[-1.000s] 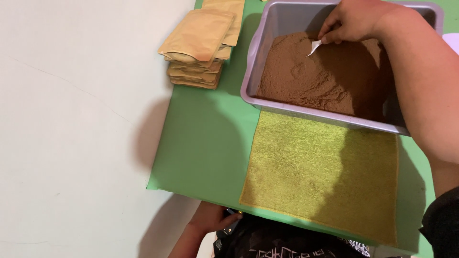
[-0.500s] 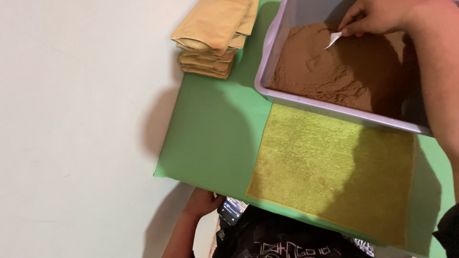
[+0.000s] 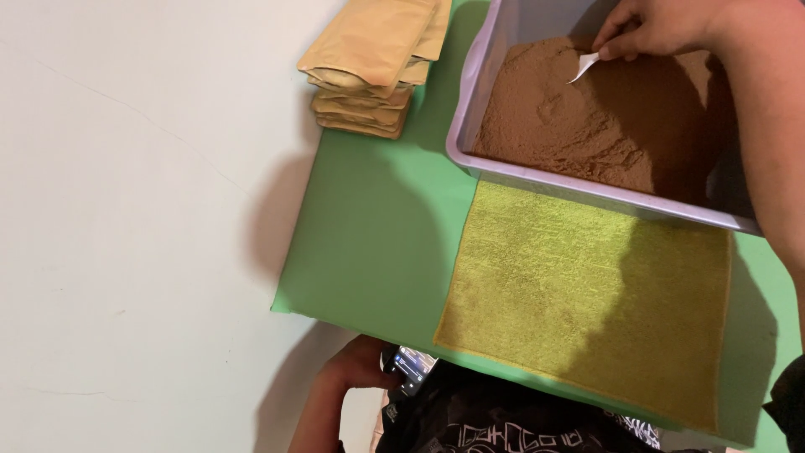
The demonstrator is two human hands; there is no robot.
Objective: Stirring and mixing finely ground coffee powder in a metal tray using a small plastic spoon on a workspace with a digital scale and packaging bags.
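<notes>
Right now the right hand (image 3: 662,25) pinches a small white scoop (image 3: 584,65) over the brown powder (image 3: 587,126) in the grey metal tray (image 3: 470,101), no powder lifted yet, the tan pouch stack (image 3: 369,63) untouched, while the left hand (image 3: 356,369) grips a dark phone (image 3: 411,369).

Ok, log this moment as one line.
right hand: holds white scoop in brown powder | left hand: at phone | cloth: flat
</notes>
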